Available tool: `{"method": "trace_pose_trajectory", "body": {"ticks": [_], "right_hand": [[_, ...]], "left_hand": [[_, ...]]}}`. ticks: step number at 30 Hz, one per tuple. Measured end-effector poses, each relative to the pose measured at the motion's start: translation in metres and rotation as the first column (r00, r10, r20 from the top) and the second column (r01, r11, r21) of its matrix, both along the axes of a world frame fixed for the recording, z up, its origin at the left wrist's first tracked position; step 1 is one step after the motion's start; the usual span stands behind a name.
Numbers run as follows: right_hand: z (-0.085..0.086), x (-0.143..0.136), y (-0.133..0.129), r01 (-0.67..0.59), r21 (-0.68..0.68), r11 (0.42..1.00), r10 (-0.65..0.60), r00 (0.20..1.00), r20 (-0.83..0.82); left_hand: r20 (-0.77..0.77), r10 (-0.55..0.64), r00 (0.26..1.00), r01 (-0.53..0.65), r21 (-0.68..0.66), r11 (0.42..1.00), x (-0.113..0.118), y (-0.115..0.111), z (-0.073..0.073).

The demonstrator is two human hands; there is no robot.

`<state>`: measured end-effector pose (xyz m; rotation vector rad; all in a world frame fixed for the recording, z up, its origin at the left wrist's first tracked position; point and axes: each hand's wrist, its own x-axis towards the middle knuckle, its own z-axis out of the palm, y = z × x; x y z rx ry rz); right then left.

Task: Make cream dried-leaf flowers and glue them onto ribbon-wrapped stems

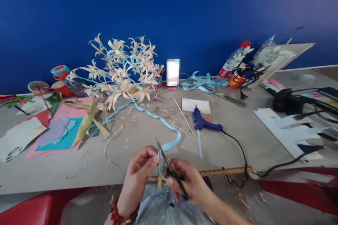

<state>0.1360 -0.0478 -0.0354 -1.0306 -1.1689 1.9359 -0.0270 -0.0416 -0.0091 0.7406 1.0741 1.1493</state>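
Near the table's front edge, my left hand (141, 167) pinches a thin light-blue wrapped stem (159, 165) with a pale tan end (159, 182) hanging down. My right hand (186, 179) is closed round the black handles of the scissors (176, 179), whose blades point up and to the left, beside the stem and my left fingertips. A light-blue ribbon (171, 144) runs from near my left fingers in a curve back to a bunch of pale flowers (124, 63). A red bead bracelet (118, 216) is on my left wrist.
A blue glue gun (207, 123) with its black cord lies right of centre, near a wooden stick (184, 116). Coloured paper (59, 137) and dry husks (86, 126) lie at left. Further back are a phone (173, 72), ribbon coils (198, 82) and a bottle (232, 59). A power strip (280, 130) lies right.
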Motion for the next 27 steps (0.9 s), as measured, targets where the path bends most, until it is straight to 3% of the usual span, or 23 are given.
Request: {"method": "trace_pose_trajectory", "body": {"ticks": [4,11,18,23,25,27], "right_hand": [[0.006,0.002,0.005,-0.034,0.048,0.998,0.036,0.999,-0.039],[0.010,0.005,0.009,-0.060,0.013,0.998,0.060,0.998,-0.005],[0.001,0.000,0.006,0.024,0.004,1.000,-0.024,0.999,0.046],[0.006,0.013,0.025,0.061,0.089,0.994,-0.077,0.980,0.186],[0.009,0.023,0.035,-0.006,0.220,0.976,-0.088,0.905,0.416],[0.011,0.032,0.042,-0.130,0.371,0.919,-0.169,0.722,0.671]], "left_hand": [[0.001,-0.020,1.000,0.020,0.004,1.000,-0.001,0.004,0.000],[0.033,-0.032,0.999,0.031,0.014,0.999,0.002,0.003,0.002],[0.005,-0.015,1.000,0.015,-0.007,1.000,0.001,0.004,0.000],[0.049,-0.017,0.999,0.020,-0.065,0.998,-0.001,0.008,-0.001],[0.061,-0.016,0.998,0.021,-0.071,0.997,-0.003,0.010,0.000],[0.056,-0.030,0.998,0.034,-0.063,0.997,-0.007,0.013,0.001]]}}
